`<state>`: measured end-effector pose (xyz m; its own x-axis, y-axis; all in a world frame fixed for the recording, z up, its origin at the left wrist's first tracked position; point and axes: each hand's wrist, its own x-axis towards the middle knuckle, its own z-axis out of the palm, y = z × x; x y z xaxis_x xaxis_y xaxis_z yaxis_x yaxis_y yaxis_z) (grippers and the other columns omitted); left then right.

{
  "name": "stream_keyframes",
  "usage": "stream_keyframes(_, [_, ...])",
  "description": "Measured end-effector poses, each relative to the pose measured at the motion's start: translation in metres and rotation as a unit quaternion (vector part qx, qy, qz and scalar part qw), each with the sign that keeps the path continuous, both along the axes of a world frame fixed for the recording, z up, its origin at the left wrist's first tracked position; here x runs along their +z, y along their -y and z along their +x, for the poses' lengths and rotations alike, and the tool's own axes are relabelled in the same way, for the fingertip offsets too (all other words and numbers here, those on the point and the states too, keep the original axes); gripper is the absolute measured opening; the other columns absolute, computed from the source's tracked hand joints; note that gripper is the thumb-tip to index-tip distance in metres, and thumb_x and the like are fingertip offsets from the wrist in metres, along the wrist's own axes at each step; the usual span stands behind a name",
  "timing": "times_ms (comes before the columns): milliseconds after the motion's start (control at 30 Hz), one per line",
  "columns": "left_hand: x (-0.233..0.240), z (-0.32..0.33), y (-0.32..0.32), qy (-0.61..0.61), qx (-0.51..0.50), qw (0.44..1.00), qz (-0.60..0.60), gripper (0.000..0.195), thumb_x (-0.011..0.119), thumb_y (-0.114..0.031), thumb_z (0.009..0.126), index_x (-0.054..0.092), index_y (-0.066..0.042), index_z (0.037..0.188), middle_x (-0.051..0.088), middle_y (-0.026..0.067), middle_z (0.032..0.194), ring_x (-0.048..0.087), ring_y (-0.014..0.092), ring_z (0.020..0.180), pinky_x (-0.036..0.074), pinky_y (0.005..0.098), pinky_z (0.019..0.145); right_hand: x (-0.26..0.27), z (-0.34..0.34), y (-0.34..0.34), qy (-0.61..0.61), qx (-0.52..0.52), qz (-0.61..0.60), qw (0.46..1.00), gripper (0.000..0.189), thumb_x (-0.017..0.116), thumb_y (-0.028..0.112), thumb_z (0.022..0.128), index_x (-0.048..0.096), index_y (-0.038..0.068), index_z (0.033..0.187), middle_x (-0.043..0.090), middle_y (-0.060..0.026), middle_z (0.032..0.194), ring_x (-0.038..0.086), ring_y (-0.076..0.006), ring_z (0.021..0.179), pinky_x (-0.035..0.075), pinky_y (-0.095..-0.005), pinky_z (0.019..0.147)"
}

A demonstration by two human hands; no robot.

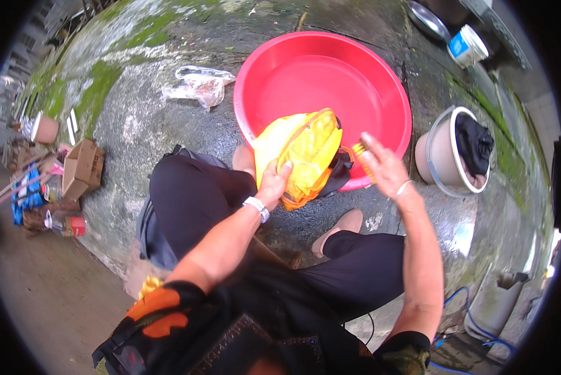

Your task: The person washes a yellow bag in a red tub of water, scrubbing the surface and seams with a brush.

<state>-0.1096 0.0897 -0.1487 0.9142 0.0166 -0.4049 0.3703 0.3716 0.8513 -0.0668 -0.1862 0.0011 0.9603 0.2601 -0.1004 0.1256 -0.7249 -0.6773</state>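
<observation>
My left hand [274,183] grips the near edge of a yellow fabric bag [304,150], thumb on top. The bag has a seam or zip along it and dark strap-like parts [339,171] at its right side. It rests over the near rim of a large red plastic basin [250,61], which appears to hold shallow water. To the right of the bag, my right hand [384,169] is raised with a small brush [364,157] under its fingers. Yellow bristles show on the brush, and a gap separates it from the bag. The palm hides the rest of it.
Right of the basin stands a white bucket [432,152] with dark cloth [473,143] in it. A clear plastic bag [203,86] lies left on wet, mossy concrete. A cardboard box [81,171] and bottle [71,225] sit far left. A blue hose [470,311] runs lower right.
</observation>
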Motion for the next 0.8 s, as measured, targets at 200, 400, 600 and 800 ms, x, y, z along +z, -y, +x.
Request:
stream_keyframes(200, [0.000,-0.012,0.001,0.017,0.022,1.000,0.001,0.040,0.057,-0.024,0.102,0.053,0.002,0.132,0.065,0.0135,0.120,0.061,0.018,0.110,0.049,0.0317,0.095,-0.050,-0.015,-0.113,-0.019,0.052,-0.095,0.994,0.051,0.049,0.043,0.101,0.045,0.021,0.147,0.059,-0.0251,0.128,0.061,-0.0416,0.113,0.049,-0.0463,0.099])
stream_keyframes(400, [-0.021,-0.038,-0.018,-0.097,0.017,0.995,0.012,0.040,0.045,-0.017,0.107,0.045,0.001,0.143,0.059,0.0161,0.132,0.058,0.022,0.118,0.047,0.0319,0.100,-0.078,-0.039,-0.185,-0.042,0.092,-0.129,0.986,0.052,0.051,0.043,0.100,0.043,0.029,0.150,0.058,-0.0210,0.120,0.064,-0.0393,0.103,0.054,-0.0477,0.087])
stream_keyframes(600, [-0.017,-0.034,-0.021,-0.112,0.043,0.992,-0.029,0.038,0.052,-0.016,0.104,0.052,0.001,0.138,0.064,0.0119,0.121,0.060,0.019,0.109,0.048,0.0305,0.097,-0.131,0.018,-0.158,-0.009,0.121,-0.230,0.966,0.049,0.052,0.040,0.100,0.046,0.029,0.148,0.059,-0.0198,0.107,0.064,-0.0411,0.093,0.055,-0.0472,0.079])
stream_keyframes(800, [-0.020,-0.025,-0.012,-0.096,0.018,0.995,0.032,0.036,0.057,-0.012,0.101,0.054,0.003,0.133,0.062,0.0095,0.123,0.056,0.017,0.113,0.045,0.0302,0.100,-0.187,0.088,-0.131,-0.009,-0.037,-0.285,0.958,0.051,0.052,0.033,0.100,0.042,0.023,0.150,0.056,-0.0254,0.132,0.068,-0.0414,0.093,0.058,-0.0489,0.074])
